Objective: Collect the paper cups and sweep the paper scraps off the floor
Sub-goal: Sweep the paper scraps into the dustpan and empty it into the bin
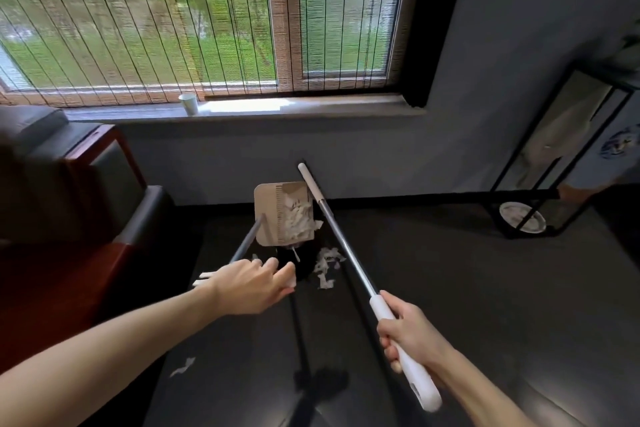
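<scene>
No text, label, brand or number can be read in this view. The paper cup (188, 103) on the window sill (311, 111) looks plain, and the white broom handle (424, 390) shows no legible print.

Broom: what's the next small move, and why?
Probably draw the broom, gripped by the right hand, across the loose scrap pile toward the dustpan. The pan already holds scraps, but that pile lies on the floor beside it. The stray scrap nearer the camera and the cup on the windowsill can wait.
</scene>
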